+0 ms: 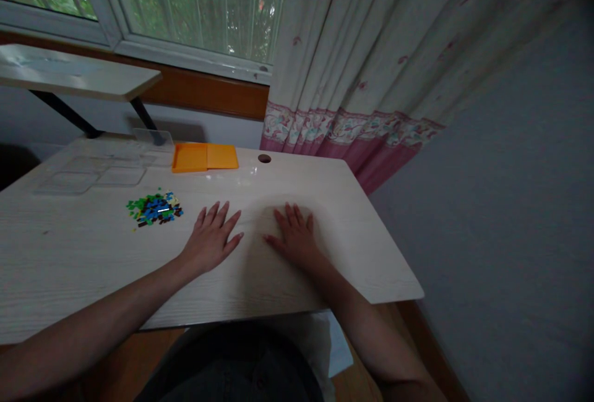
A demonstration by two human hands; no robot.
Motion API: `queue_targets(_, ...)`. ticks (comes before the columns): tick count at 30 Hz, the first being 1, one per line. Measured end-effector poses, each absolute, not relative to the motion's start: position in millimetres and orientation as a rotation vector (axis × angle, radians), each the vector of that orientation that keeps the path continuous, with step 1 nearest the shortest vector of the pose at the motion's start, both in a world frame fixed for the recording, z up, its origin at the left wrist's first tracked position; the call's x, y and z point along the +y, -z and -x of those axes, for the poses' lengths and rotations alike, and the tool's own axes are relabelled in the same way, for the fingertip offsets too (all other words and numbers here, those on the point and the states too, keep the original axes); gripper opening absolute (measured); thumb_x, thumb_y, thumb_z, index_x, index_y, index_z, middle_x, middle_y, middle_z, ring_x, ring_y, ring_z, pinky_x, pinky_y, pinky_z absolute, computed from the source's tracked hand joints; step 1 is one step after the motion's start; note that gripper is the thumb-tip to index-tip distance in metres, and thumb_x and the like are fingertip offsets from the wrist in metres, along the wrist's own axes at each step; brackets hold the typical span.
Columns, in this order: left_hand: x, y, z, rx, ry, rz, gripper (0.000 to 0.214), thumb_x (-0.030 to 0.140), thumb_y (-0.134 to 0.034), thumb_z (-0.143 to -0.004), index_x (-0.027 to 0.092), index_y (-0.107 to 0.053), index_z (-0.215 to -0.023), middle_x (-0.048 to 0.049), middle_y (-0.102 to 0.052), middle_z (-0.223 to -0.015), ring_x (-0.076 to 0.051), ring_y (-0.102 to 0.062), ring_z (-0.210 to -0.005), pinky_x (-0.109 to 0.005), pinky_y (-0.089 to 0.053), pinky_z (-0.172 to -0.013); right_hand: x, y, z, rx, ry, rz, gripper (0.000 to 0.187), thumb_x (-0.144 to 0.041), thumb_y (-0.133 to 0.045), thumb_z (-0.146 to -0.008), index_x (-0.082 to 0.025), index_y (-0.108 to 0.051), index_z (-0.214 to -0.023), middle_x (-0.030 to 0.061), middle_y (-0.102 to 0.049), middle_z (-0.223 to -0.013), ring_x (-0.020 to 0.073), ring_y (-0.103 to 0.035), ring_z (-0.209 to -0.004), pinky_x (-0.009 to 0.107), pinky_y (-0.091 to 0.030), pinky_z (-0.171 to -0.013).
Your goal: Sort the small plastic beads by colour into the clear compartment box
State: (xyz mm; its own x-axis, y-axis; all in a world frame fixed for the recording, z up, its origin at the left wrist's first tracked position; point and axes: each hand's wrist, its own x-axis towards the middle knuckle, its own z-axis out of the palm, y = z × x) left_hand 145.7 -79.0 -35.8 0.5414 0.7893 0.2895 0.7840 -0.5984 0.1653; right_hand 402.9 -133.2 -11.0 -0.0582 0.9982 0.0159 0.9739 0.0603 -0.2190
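Note:
My left hand (211, 236) lies palm down on the pale wood-grain table (195, 297), fingers spread, holding nothing. To its left is a loose heap of small coloured pieces (155, 207), mostly blue, green and dark brown, with a few yellow and cream ones. A white sliver lies on top of the heap. My right hand (296, 236) rests flat on the tabletop too, its fingers apart and nothing in them. A gap of bare tabletop separates the two hands.
An orange open case (204, 158) lies at the back of the table, beside several clear plastic trays (123, 175). A round hole (264, 158) pierces the tabletop near the curtain (334, 124). At the back left stands a raised shelf (78, 74) on black legs.

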Motion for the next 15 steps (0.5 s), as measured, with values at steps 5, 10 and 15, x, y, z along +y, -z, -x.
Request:
queue_targets(5, -80.0, 35.6, -146.2, 1.412, -0.523, -2.771, 0.058, 0.056, -0.044, -0.096, 0.03, -0.046, -0.147, -0.0103, -0.037, -0.158, -0.038, -0.027, -0.149, -0.062, -0.023, -0.119, -133.6, 7.5, -402.3, -2.165, -0.247, 2.06, 0.085, -0.076, -0.04, -0.089, -0.024, -0.033, -0.155, 0.0152, -0.013, -0.166, 0.0369, -0.007, -0.154, 0.07, -0.001, -0.118)
queue_targets(10, -81.1, 32.8, -147.1, 1.427, -0.445, -2.794, 0.061, 0.056, -0.041, -0.097, 0.025, -0.046, -0.149, -0.015, -0.034, -0.159, -0.04, -0.027, -0.149, -0.061, -0.023, -0.118, -133.8, 2.9, -401.3, -2.185, -0.253, 2.101, 0.084, -0.076, -0.037, -0.09, -0.025, -0.03, -0.156, 0.0142, -0.011, -0.167, 0.0359, -0.005, -0.155, 0.069, -0.001, -0.118)
queue_targets(15, -83.4, 28.1, -148.9, 1.448, -0.397, -2.794, 0.059, 0.054, -0.04, -0.098, 0.024, -0.045, -0.149, -0.0158, -0.033, -0.16, -0.039, -0.026, -0.149, -0.059, -0.021, -0.119, -134.2, -0.3, -401.0, -2.208, -0.257, 2.143, 0.086, -0.079, -0.03, -0.089, -0.026, -0.028, -0.157, 0.0125, -0.01, -0.167, 0.0345, -0.004, -0.155, 0.067, -0.002, -0.12)
